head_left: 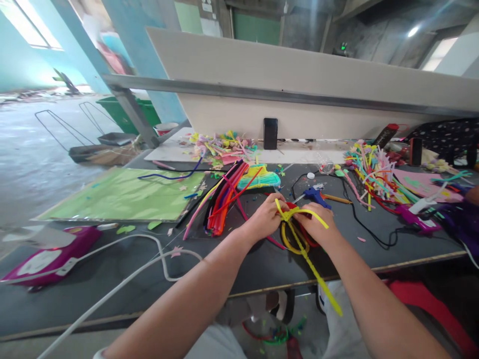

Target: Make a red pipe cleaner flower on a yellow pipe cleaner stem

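Both hands meet over the table's front edge around a yellow pipe cleaner piece (322,284). Its long twisted tail slants down past the table edge, while shorter ends stick out left and right from a crossing point. My left hand (266,218) pinches it from the left, fingertips near the crossing. On the other side, my right hand (317,222) is closed on it, its fingers partly hidden. Red material shows between the hands, and a yellow-brown loop (287,238) hangs just below; how these join is unclear. A blue glue gun (316,196) lies just beyond my right hand.
Red, orange and black pipe cleaners (220,212) lie left of my hands, beside a yellow-and-turquoise bundle (259,177). A green sheet (123,194) and magenta device (52,254) with a white cable are farther left. A phone (270,133) stands behind; mixed pieces (374,169) pile right.
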`<act>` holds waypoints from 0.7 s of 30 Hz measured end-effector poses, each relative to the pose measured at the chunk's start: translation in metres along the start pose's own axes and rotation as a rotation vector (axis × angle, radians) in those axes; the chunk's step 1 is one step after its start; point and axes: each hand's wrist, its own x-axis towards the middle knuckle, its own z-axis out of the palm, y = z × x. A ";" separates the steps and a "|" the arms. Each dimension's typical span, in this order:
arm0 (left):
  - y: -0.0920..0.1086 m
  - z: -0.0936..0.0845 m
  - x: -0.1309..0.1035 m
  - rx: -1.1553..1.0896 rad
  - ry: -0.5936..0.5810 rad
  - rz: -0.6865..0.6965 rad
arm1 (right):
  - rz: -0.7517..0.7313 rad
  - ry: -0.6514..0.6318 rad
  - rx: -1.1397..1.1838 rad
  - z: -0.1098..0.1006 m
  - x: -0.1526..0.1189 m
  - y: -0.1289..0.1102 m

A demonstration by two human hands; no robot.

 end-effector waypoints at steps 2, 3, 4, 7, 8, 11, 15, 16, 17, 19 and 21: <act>0.003 -0.002 0.001 0.027 0.006 -0.026 | -0.064 -0.047 0.058 0.000 -0.001 0.000; 0.003 -0.002 0.002 0.044 0.020 -0.039 | -0.090 -0.061 0.089 0.000 -0.002 -0.002; 0.004 -0.003 0.002 0.061 0.040 -0.051 | -0.109 -0.069 0.116 0.001 -0.002 -0.003; 0.003 -0.002 0.002 0.093 0.096 -0.073 | -0.116 -0.083 0.164 0.008 -0.001 -0.011; 0.002 -0.001 0.002 0.089 0.101 -0.076 | -0.112 -0.084 0.162 0.010 -0.001 -0.013; -0.001 0.000 0.002 0.034 0.067 -0.080 | -0.089 -0.093 0.142 0.018 -0.001 -0.019; -0.007 0.003 0.003 -0.028 0.008 -0.072 | -0.028 -0.072 0.171 0.025 -0.002 -0.023; -0.009 0.004 0.003 -0.035 -0.007 -0.072 | -0.025 -0.063 0.172 0.026 -0.003 -0.023; -0.010 0.005 0.004 -0.042 -0.017 -0.077 | -0.030 -0.058 0.168 0.027 -0.004 -0.023; -0.011 0.006 0.006 -0.055 -0.028 -0.097 | -0.047 -0.047 0.144 0.028 -0.005 -0.023; -0.010 0.007 0.008 -0.072 -0.030 -0.120 | -0.066 -0.028 0.107 0.028 -0.006 -0.024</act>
